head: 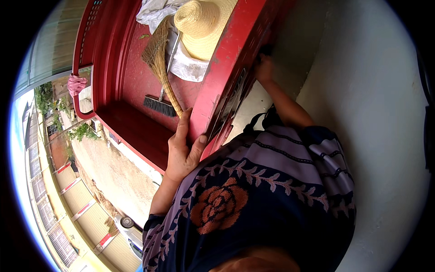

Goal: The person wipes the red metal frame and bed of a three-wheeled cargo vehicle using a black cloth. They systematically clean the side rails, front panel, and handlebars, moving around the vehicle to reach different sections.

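Note:
My left hand [183, 149] grips the near side wall [221, 74] of a red metal cargo bed at its end, thumb and index finger spread over the top edge. My right hand [264, 69] reaches down outside that wall, into shadow. Its fingers are by something dark, and whether they hold it is hidden. Inside the bed, a straw broom [159, 63] lies with its handle end close to my left index finger. Under it is a black-bristled brush [159, 105] with a metal handle. A woven straw hat [198, 23] rests on white plastic sacking [187, 69].
A pale wall [367, 119] stands close on my right. A pink cloth [76, 85] is tied on the bed's red tubular rail [80, 110]. Beyond the bed are a bare dirt yard [112, 159], a parked car [131, 233] and a building with shutters [78, 197].

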`<state>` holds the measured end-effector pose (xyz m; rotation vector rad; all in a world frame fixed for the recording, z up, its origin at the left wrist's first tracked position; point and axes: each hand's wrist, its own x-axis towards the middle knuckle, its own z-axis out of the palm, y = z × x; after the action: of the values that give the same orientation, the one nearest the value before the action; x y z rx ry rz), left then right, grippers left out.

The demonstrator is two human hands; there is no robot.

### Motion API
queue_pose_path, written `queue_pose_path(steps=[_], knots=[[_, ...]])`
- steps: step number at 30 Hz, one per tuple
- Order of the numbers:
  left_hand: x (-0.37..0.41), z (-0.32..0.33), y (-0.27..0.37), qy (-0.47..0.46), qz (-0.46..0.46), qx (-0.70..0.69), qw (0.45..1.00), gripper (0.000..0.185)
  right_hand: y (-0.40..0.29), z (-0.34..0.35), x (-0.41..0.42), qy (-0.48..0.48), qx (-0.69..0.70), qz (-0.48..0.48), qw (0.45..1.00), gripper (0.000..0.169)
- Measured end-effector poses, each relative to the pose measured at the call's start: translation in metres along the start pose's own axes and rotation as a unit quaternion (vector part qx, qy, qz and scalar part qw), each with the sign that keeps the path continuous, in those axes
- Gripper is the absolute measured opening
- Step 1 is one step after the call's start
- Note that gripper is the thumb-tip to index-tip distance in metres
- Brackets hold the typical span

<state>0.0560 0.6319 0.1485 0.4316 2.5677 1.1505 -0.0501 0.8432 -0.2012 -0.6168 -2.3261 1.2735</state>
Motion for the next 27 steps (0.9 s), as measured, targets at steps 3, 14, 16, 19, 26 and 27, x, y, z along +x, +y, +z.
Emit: queue_pose_path(steps=[3, 14, 16, 19, 26, 27], knots=[[-0.006, -0.004, -0.006, -0.017, -0.007, 0.018, 1.000, 0.058, -0.004, 0.002, -0.012, -0.014, -0.012, 0.005, 1.000, 0.016], [-0.007, -0.005, -0.004, -0.018, 0.026, 0.046, 0.998, 0.056, -0.047, -0.029, -0.047, -0.064, 0.397, 0.308, 0.862, 0.020], [-0.008, -0.005, -0.007, -0.015, 0.042, 0.051, 0.998, 0.056, -0.077, -0.057, -0.045, 0.000, 0.443, 0.286, 0.850, 0.019], [-0.005, -0.002, -0.012, -0.008, 0.104, 0.039, 0.994, 0.057, -0.091, -0.054, -0.043, 0.083, 0.428, 0.187, 0.880, 0.015], [-0.004, -0.002, -0.010, -0.011, 0.095, 0.061, 0.994, 0.056, -0.092, -0.044, -0.014, 0.118, 0.185, 0.016, 0.975, 0.006], [-0.005, -0.003, -0.006, -0.016, 0.074, 0.055, 0.996, 0.056, -0.092, -0.046, -0.008, 0.116, 0.173, 0.011, 0.978, 0.006]])
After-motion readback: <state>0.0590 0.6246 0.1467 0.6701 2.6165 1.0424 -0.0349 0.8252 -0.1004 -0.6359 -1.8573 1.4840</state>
